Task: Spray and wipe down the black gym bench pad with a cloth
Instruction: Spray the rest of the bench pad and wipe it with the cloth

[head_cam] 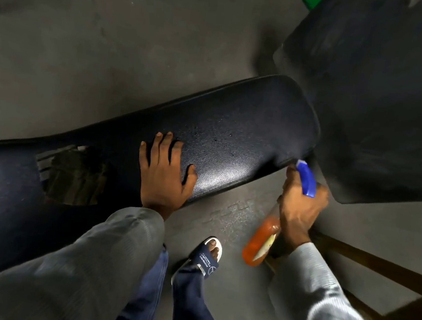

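The black bench pad [233, 126] runs diagonally across the middle of the view, from about 8 o'clock up toward 2 o'clock, its rounded end nearest the upper right. Fine droplets speckle its textured surface near that end, and a torn patch [74, 172] showing worn padding sits on its left stretch, at about 9 o'clock. The left hand [164, 176] lies flat on the pad near its near edge, fingers straight and spread, thumb splayed to the right, holding nothing. At about 4 o'clock from the pad's rounded end, the right hand [299, 207] wraps its curled fingers around the neck of a spray bottle [261, 242], which has orange liquid in its body and a blue trigger head [306, 179] pointing up toward the pad's near corner; the nozzle sits just beside that edge. Whether a finger presses the trigger cannot be told. Both arms wear grey sleeves [79, 263]. A second dark pad [378, 98] fills the upper right. Below, at 6 o'clock, a foot in a dark slide sandal [208, 257] stands on the grey floor [87, 44], and a wooden frame [373, 278] shows at 4 o'clock.
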Available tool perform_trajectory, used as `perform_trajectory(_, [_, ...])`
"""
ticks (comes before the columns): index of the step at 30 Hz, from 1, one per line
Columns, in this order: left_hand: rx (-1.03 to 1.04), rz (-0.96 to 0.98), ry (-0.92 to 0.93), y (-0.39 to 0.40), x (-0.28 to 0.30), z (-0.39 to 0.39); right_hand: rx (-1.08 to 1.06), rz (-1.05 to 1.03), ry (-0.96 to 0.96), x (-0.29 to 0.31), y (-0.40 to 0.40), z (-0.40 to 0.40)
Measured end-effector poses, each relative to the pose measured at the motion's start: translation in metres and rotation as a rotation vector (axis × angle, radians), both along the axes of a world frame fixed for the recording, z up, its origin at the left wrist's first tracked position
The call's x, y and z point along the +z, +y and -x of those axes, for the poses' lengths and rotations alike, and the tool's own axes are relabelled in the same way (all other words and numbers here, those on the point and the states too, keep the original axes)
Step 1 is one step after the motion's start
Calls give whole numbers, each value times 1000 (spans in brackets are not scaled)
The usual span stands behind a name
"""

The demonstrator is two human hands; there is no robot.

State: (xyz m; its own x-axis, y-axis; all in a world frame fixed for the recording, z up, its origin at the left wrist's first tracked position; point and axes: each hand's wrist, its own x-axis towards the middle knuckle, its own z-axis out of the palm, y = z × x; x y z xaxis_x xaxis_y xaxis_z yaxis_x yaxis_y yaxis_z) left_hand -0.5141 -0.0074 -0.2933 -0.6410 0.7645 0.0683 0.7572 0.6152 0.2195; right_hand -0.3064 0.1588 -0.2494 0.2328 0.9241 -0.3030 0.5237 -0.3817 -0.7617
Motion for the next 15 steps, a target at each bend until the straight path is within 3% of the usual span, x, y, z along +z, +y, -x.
perform_trajectory(9, [2, 8, 23, 1, 1, 0, 235, 43, -9, 5, -69, 8])
perform_trajectory(15, [3, 43, 1, 0, 6, 1, 393, 74, 121, -1, -113, 23])
